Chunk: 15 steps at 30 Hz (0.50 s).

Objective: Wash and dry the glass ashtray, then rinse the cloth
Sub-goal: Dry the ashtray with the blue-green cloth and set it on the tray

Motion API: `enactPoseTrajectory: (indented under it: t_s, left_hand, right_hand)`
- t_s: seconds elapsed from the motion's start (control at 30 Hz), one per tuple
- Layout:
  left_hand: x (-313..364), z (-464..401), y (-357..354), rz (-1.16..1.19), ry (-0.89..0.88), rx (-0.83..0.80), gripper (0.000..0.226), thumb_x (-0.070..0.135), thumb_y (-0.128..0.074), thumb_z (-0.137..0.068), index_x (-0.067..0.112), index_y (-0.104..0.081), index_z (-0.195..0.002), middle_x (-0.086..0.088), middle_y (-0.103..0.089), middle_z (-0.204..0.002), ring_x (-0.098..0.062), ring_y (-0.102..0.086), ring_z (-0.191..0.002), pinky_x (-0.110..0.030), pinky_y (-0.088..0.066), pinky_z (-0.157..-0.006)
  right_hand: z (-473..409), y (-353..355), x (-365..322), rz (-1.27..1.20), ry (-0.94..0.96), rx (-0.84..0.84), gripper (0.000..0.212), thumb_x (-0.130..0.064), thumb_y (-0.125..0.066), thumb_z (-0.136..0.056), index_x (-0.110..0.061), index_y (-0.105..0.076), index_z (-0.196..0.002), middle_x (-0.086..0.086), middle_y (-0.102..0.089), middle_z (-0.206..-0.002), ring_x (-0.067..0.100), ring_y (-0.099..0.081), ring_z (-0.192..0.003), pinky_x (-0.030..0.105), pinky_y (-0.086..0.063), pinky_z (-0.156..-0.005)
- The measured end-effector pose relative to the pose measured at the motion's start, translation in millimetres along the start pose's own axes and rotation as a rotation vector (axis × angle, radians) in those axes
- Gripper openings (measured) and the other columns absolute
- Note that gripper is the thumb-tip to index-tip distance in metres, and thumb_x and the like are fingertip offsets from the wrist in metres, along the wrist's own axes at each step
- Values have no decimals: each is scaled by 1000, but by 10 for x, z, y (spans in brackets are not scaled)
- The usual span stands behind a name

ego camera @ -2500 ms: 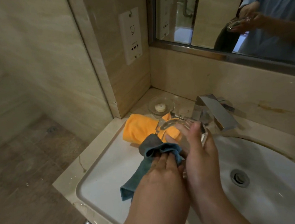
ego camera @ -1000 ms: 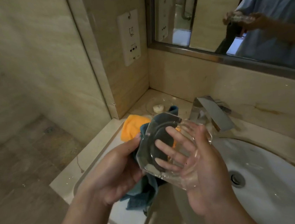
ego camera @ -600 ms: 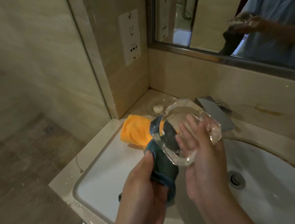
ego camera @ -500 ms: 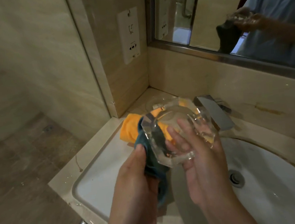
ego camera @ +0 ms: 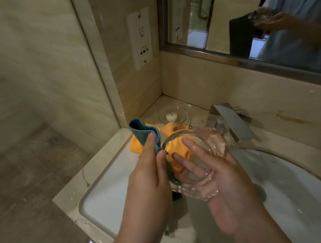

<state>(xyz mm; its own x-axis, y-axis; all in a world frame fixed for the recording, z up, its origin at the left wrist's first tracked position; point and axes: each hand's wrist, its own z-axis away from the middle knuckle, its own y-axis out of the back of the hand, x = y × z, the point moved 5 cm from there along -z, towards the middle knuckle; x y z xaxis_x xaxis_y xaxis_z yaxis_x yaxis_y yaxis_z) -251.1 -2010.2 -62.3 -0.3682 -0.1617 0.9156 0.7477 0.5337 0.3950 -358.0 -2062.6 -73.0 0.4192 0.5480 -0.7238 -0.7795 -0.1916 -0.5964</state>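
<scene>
Glass is what the right hand (ego camera: 220, 176) holds: one clear, thick glass ashtray (ego camera: 195, 157), tipped on its side, with the fingers spread flat behind it and showing through. The left hand (ego camera: 148, 180) pinches one dark blue-green cloth (ego camera: 146, 136) between thumb and fingers, touching the ashtray's left rim. One folded orange cloth (ego camera: 136, 147) lies just behind the two hands. Past it sits one small round glass dish (ego camera: 172, 114) with a white bit inside. One shiny metal tap (ego camera: 231, 121) stands behind the right hand.

Half a second ago the blue-green cloth was tucked low against the ashtray; now its top fold sticks up above the left hand, and the ashtray leans more to the right.

The hands are over a white sink (ego camera: 296, 195) set in a pale stone counter (ego camera: 93, 171). The walls are tan tile. A mirror (ego camera: 223, 14) hangs above, and a white socket plate (ego camera: 140, 37) is on the wall beside it.
</scene>
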Motion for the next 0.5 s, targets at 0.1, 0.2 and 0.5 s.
enactPoseTrajectory:
  t_s: [0.1, 0.2, 0.5]
  left_hand:
    - [64, 72, -108, -189, -162, -9, 46, 21, -37, -97, 24, -30, -142, 20, -19, -143, 7, -16, -132, 4, -16, -99]
    - [51, 203, -286, -322, -260, -93, 45, 23, -39, -86, 15, -51, -129, 2, -50, -134, -7, -58, -112, -13, -44, -85]
    - [190, 276, -363, -288, -438, -430, 55, 42, -23, -87, 51, -5, -138, 29, -18, -146, 22, -10, -129, 4, -14, -101]
  right_hand:
    - [-2, -40, -28, -76, 72, 57, 29, -15, -63, -79, -27, -62, -106, 0, -75, -96, 22, -71, -92, 39, -59, -69]
    - [-32, -39, 1, 7, 122, 110, 17, -18, -57, -88, -27, -60, -102, -3, -73, -105, 17, -69, -97, 35, -57, -76]
    - [-22, 83, 74, 74, 115, 120, 25, -30, -55, -85, -21, -66, -105, 0, -75, -98, 11, -71, -88, 18, -54, -60]
